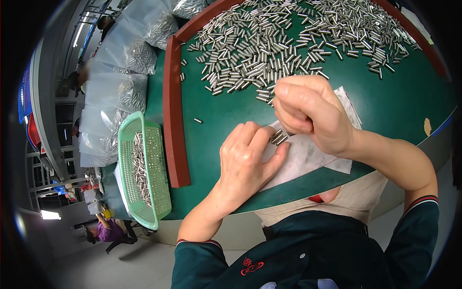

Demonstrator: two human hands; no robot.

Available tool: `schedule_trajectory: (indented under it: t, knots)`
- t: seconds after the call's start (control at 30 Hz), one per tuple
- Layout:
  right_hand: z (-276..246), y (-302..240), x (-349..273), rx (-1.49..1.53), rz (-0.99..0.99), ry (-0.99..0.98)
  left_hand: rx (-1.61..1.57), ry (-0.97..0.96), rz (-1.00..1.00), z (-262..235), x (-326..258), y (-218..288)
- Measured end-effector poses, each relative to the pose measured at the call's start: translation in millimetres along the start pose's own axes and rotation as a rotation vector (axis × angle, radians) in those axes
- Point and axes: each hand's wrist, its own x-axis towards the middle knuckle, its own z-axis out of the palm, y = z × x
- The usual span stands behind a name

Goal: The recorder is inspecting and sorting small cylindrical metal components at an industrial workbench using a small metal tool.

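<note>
Several short, shiny metal pins (pixel 279 137) show between the thumb and curled fingers of my left hand (pixel 245 154), which is closed around them over a sheet of white paper (pixel 301 159). Just right of it and a little farther off, my right hand (pixel 313 111) is curled into a fist. Whatever it holds, if anything, is hidden inside the fingers. Beyond both hands spreads a large heap of the same metal pins (pixel 260 53) on the green tabletop (pixel 216 168). One loose pin (pixel 198 120) lies apart, left of the hands.
A red-brown wooden rail (pixel 174 115) borders the work area on the left. Outside it stands a light green plastic basket (pixel 161 178) with pins inside. Clear plastic bags of pins (pixel 132 91) line the far left. Other people are in the background, one in a purple top (pixel 110 231).
</note>
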Motion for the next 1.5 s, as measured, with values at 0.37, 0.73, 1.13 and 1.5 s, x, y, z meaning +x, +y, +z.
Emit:
schedule_trajectory:
  t: [0.37,0.73,1.13,1.5]
  knots:
    - [-0.7,8.3,0.6,0.014,0.007,0.019,-0.073,-0.019,-0.025,5.1,-2.6,-1.3]
    - [-5.2,10.3,1.2,0.143,0.006,0.108,-0.12,-0.014,-0.029,5.3,1.1,-2.5]
    - [-4.6,15.0,-0.7,0.244,0.008,0.207,-0.103,0.014,-0.047,9.3,1.7,0.8]
    - [-3.2,13.1,-2.7,0.274,0.084,0.214,-0.108,0.009,-0.051,8.5,0.3,0.6]
